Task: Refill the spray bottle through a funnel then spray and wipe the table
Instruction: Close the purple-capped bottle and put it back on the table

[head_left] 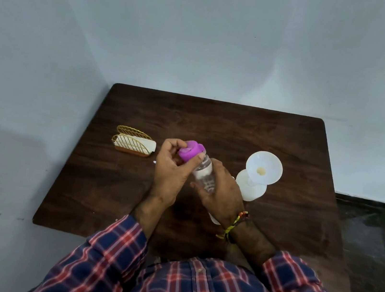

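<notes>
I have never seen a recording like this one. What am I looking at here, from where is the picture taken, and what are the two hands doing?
There is no machine here: a person wears a camera on the head, looking down at their own hands over a dark wooden table. The left hand has its grip on the purple spray head of a clear spray bottle. The right hand holds the bottle's body, tilted. To the right stands a white funnel on a white container. To the left sits a gold wire holder with white napkins.

Left hand [170, 170] grips purple spray cap [192, 151]; right hand [220, 195] holds clear bottle [204, 173].
</notes>
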### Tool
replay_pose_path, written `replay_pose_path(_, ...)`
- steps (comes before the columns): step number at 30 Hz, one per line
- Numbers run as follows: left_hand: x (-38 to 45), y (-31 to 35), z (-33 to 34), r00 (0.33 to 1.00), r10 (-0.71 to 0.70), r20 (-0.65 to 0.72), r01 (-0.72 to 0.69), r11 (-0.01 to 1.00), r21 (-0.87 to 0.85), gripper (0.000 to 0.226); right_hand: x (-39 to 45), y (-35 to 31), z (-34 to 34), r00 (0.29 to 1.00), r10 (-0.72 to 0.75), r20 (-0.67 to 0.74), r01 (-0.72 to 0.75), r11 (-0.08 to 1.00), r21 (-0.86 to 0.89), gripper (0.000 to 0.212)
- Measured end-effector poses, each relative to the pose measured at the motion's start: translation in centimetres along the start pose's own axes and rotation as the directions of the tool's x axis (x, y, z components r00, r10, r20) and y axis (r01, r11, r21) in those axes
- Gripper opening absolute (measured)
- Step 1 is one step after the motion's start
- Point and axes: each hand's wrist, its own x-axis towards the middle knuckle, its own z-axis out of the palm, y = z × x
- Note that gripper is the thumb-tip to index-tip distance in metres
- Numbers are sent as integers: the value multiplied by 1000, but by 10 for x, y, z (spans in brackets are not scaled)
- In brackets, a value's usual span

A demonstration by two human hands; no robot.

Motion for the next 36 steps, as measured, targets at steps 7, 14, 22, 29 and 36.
replay_pose_path(7, 5, 5, -7, 1000, -1, 8, 0, 996, 90, 49, 8, -12, -14, 998, -45, 40, 44, 999, 25, 70)
replay_pose_path(14, 12, 25, -25, 998, 11, 57, -13, 999, 45, 44, 11, -19, -26, 997, -34, 72, 3, 920, 392, 58)
replay_pose_path(22, 19, 44, -36, 971, 20, 238, -10, 999, -44, 41, 22, -32, -50, 967, -102, 234, -73, 767, 637, 49)
replay_pose_path(29, 33, 46, -42, 928, 57, 368, -70, 997, 23, 39, 22, -38, -43, 988, -53, 145, -50, 777, 628, 49)
replay_pose_path(36, 24, 47, -10, 979, 160, -126, -123, 959, 257, 38, 17, -49, -21, 871, -228, -435, 109, 953, -282, 48)
